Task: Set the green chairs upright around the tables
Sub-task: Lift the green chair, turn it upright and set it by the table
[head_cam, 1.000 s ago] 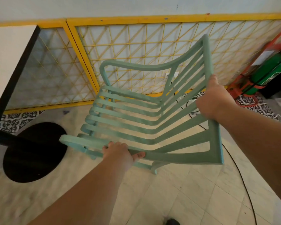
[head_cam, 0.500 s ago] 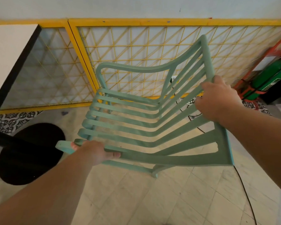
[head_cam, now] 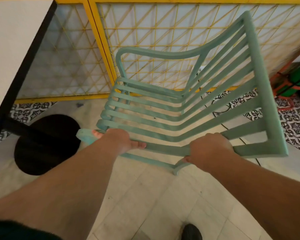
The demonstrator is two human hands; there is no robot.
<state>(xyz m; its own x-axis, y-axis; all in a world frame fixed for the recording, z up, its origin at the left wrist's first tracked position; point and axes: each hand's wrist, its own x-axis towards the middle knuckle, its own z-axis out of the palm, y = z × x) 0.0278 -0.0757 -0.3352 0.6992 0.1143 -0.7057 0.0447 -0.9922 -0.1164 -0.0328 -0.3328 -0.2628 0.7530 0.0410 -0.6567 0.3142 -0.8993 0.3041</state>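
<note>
Green chair [head_cam: 168, 150] in both hands [head_cam: 119, 141] [head_cam: 210, 148]

Ahead of me a yellow lattice screen [head_cam: 163, 32] stands on pale floor tiles [head_cam: 145, 196], with patterned tiles [head_cam: 294, 125] along its foot. A white table [head_cam: 10, 40] is on my left.

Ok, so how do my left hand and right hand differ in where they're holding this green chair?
The left hand grips the near rail toward the seat's front end; the right hand grips it where seat bends into backrest. The left thumb lies along the rail; the right thumb shows beneath it. Both curl around the same green chair.
</note>
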